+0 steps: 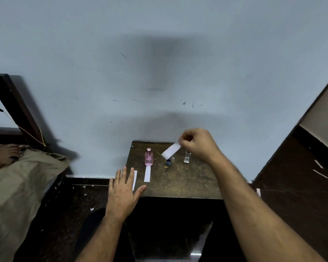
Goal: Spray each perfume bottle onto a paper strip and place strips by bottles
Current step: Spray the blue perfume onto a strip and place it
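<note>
I see a pale blue-grey wall [159,63] that fills most of the view. At the left lies a tan cloth [17,186], and a bare foot [6,153] rests at its top edge. Below the wall stands a small dark wooden tabletop [178,182], worn and scratched.

My right hand [199,145] is raised over the far part of the tabletop, its fingers curled, and it pinches one end of a white paper strip [171,150]. The strip hangs tilted in the air, and its lower end is just over the blue bottle [168,162]. My left hand [124,190] is spread wide and flat at the left edge of the tabletop, fingers straight, holding nothing. It covers part of a second paper strip [135,179] that lies there.

Three perfume bottles stand upright in a row. The pink bottle [148,157] is at the left, and a third paper strip [147,173] lies flat on the tabletop directly in front of it. The small blue bottle is in the middle, with a small clear cap [173,159] just beside it. The clear bottle [187,157] is at the right, partly behind my right hand.
</note>
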Action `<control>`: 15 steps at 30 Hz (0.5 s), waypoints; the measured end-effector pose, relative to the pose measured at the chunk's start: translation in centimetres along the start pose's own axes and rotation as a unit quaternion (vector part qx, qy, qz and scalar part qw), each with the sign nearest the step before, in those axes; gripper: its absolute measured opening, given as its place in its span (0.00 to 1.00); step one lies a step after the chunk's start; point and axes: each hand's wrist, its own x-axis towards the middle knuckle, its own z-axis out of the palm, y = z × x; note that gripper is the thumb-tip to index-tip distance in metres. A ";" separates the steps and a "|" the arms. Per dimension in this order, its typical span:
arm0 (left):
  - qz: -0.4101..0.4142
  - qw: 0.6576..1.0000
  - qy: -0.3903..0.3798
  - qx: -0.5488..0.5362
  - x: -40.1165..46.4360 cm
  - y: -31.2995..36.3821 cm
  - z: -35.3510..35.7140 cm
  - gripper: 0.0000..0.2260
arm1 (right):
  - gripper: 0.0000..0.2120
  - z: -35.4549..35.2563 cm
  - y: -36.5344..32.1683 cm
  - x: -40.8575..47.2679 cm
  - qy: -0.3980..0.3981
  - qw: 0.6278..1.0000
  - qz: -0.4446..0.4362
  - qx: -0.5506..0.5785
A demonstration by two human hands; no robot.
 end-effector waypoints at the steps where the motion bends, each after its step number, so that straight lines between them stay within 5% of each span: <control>1: 0.001 1.000 -0.001 0.002 0.1 0.0 0.0 0.47 | 0.05 -0.2 0.0 0.1 -0.020 0.995 0.003 0.101; 5: 0.003 1.000 -0.006 0.009 0.1 -0.2 0.2 0.45 | 0.07 -2.5 -1.7 -0.3 -0.150 0.900 -0.010 0.409; 7: 0.004 1.000 -0.010 0.008 0.1 -0.1 0.2 0.46 | 0.08 -2.7 -1.9 -0.2 -0.187 0.860 0.016 0.474; 8: 0.004 1.000 -0.011 0.008 0.1 -0.1 0.2 0.46 | 0.07 -2.4 -1.8 -0.1 -0.170 0.893 0.039 0.414; 9: 0.004 1.000 -0.009 0.008 0.0 -0.1 0.1 0.46 | 0.06 -1.7 -1.2 0.2 -0.134 0.964 0.036 0.227; 10: 0.004 1.000 -0.007 0.005 -0.1 -0.1 0.1 0.46 | 0.05 -1.0 -0.5 0.5 -0.094 0.995 0.029 -0.016; 11: 0.003 1.000 -0.009 0.002 -0.1 -0.1 0.1 0.46 | 0.04 -0.3 0.1 0.5 -0.054 0.981 0.026 -0.182; 12: 0.003 1.000 -0.010 0.001 -0.1 -0.1 0.1 0.46 | 0.04 0.1 0.4 0.2 -0.031 0.975 0.024 -0.221; 15: 0.002 1.000 -0.007 0.004 -0.1 -0.3 0.0 0.46 | 0.04 -0.2 0.5 0.2 -0.092 0.995 0.010 0.028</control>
